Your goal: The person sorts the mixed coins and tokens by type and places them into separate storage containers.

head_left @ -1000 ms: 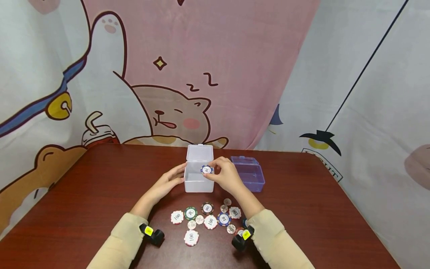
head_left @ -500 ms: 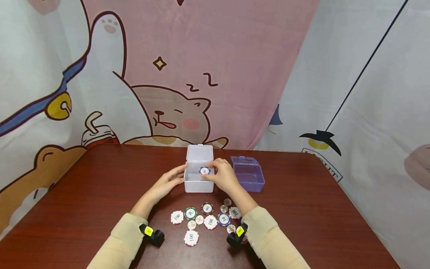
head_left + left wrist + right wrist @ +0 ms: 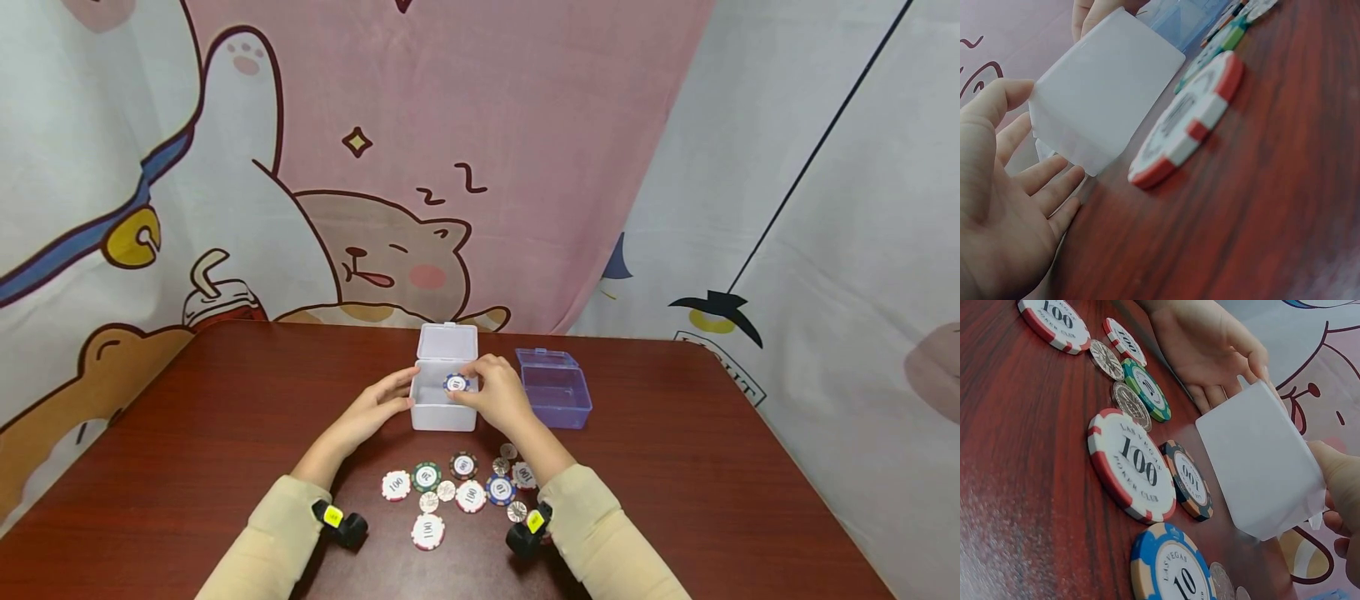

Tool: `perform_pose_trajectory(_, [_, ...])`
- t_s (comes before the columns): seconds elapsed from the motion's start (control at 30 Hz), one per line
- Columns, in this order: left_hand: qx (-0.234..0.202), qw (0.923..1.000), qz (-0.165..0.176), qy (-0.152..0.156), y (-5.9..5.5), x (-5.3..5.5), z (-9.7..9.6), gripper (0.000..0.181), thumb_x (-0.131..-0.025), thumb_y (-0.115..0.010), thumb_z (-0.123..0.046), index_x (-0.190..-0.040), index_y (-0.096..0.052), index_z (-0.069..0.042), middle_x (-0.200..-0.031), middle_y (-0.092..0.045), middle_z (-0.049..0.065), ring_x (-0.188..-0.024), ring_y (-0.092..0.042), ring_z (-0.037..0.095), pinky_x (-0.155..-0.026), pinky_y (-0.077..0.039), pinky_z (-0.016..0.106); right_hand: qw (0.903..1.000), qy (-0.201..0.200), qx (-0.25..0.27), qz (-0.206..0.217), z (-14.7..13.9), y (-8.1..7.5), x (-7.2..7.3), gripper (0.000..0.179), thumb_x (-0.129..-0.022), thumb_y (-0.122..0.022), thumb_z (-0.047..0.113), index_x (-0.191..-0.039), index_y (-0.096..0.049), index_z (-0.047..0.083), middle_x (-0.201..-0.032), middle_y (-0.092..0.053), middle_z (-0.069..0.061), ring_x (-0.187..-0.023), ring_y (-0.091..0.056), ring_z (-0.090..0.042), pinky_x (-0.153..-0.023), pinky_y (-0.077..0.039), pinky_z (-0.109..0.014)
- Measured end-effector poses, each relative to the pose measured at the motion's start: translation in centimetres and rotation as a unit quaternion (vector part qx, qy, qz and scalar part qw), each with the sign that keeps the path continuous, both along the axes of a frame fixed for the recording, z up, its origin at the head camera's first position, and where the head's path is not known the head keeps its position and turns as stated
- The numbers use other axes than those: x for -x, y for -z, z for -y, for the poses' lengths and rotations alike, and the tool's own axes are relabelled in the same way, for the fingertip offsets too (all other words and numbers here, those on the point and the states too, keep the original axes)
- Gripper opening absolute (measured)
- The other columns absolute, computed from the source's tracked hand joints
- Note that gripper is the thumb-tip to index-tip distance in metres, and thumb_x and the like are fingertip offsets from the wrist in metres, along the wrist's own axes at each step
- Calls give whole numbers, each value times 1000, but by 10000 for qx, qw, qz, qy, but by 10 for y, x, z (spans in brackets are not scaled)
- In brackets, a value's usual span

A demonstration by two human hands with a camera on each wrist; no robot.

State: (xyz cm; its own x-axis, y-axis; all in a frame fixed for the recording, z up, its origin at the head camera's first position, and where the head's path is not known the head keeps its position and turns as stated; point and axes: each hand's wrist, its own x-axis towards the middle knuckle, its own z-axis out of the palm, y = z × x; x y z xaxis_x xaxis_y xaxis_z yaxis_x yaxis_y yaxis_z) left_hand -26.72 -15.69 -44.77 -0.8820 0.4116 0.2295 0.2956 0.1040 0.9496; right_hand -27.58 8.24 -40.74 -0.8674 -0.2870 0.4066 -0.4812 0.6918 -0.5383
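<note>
In the head view a white plastic box [image 3: 444, 417] stands with its lid raised at the back of the table. My right hand [image 3: 501, 395] pinches a blue-edged poker chip [image 3: 456, 382] over the box's inside, its "10" face showing. Whether the chip touches the box floor, I cannot tell. My left hand [image 3: 372, 410] touches the box's left side with fairly straight fingers; the left wrist view shows the thumb [image 3: 1010, 94] at a top corner. Nearer me lie several poker chips, among them a white-and-red 100 chip [image 3: 1132, 464], and several silver coins [image 3: 446, 491].
To the right of the white box is a translucent blue-purple box [image 3: 567, 414], its lid raised too. A green chip [image 3: 426, 477], a black chip [image 3: 463, 465] and a blue chip [image 3: 500, 489] lie in front. A patterned cloth [image 3: 570, 125] hangs behind the table.
My right hand has carried the blue chip slightly left and lower over the white box, most of it in the first half second. The left hand has stayed where it was.
</note>
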Motion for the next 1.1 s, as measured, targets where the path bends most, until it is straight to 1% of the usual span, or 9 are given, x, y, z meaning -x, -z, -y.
perform_pose_trajectory(0.27, [-56,9999,85,42,0,-1,0,55,-95,-58,-9,-146,-38,-3,-146,-37,21,-129,-40,39,-102,-33,50,10000,-54,-1,-15,-1,0,-3,41,-74,-84,29,-104,-72,4,-93,-62,-3,-89,-55,-21,-77,-46,-37])
perform_pose_trajectory(0.37, [-24,9999,97,35,-1,-2,0,55,-95,-59,-11,-146,-38,-4,-147,-37,20,-129,-40,39,-102,-33,50,9999,-80,60,-21,-2,0,-4,41,-75,-83,28,-106,-72,4,-96,-62,-3,-92,-56,-22,-79,-47,-38])
perform_pose_trajectory(0.53, [-23,9999,98,58,-1,-2,0,55,-95,-58,-11,-146,-38,-4,-147,-37,20,-129,-40,39,-103,-33,49,9994,-168,299,-88,-4,-1,-7,40,-76,-82,27,-107,-71,5,-98,-62,-3,-85,-54,-19,-73,-46,-33])
perform_pose_trajectory(0.6, [-35,9999,95,63,-1,-2,0,55,-95,-58,-10,-146,-38,-4,-147,-36,20,-130,-40,39,-103,-32,49,9986,-245,439,-180,-5,-2,-9,39,-76,-82,25,-108,-71,4,-99,-63,-5,-82,-52,-18,-70,-45,-32])
perform_pose_trajectory(0.67, [-51,9999,98,68,-1,-2,0,55,-95,-57,-9,-146,-37,-4,-147,-36,21,-130,-40,40,-103,-32,50,9973,-345,587,-257,-7,-3,-12,40,-76,-82,23,-108,-71,2,-99,-64,-7,-80,-51,-18,-69,-44,-31])
perform_pose_trajectory(0.77, [-69,9999,106,81,-1,-2,0,55,-95,-56,-7,-146,-37,-4,-147,-37,21,-130,-40,40,-103,-32,50,9959,-461,716,-301,-10,-4,-18,40,-76,-83,22,-108,-71,1,-99,-64,-7,-79,-50,-18,-68,-43,-31])
perform_pose_trajectory(0.93, [-61,9999,86,67,-1,-1,0,55,-95,-57,-8,-146,-37,-3,-146,-37,22,-129,-40,40,-102,-32,51,9953,-579,760,-176,-15,-4,-29,39,-75,-83,22,-108,-71,5,-100,-64,-2,-81,-51,-17,-70,-44,-31])
perform_pose_trajectory(1.1, [-45,10000,52,64,0,-1,1,56,-95,-58,-9,-146,-37,-3,-147,-37,21,-129,-41,40,-102,-32,50,9936,-846,737,-141,-20,-1,-39,37,-74,-84,21,-106,-72,5,-97,-64,-3,-80,-52,-19,-69,-44,-31])
